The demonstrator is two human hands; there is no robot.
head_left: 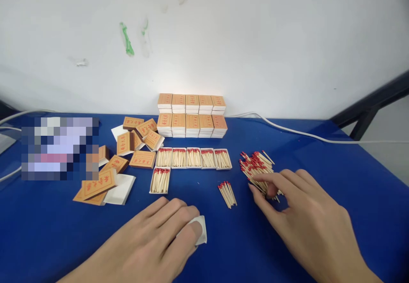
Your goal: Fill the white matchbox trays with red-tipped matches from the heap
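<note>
My left hand [153,236] is closed around a small white matchbox tray [202,228] near the front of the table. The fingers cover most of that tray, so its inside is hidden. My right hand [309,210] reaches into a loose pile of red-tipped matches [255,164], its thumb and forefinger nearly together on matches at the pile's lower left edge. Between the hands lies a small separate bunch of matches [227,194]. Beyond my left hand, a match-filled tray [159,181] stands in front of a row of several more filled trays [187,158].
Orange-topped matchboxes [191,123] are stacked in two rows by the white wall [255,53]. Matchbox sleeves and white trays [119,189] lie jumbled at the left, near a blurred-out object [60,147]. A white cable [287,130] crosses the blue table [351,176].
</note>
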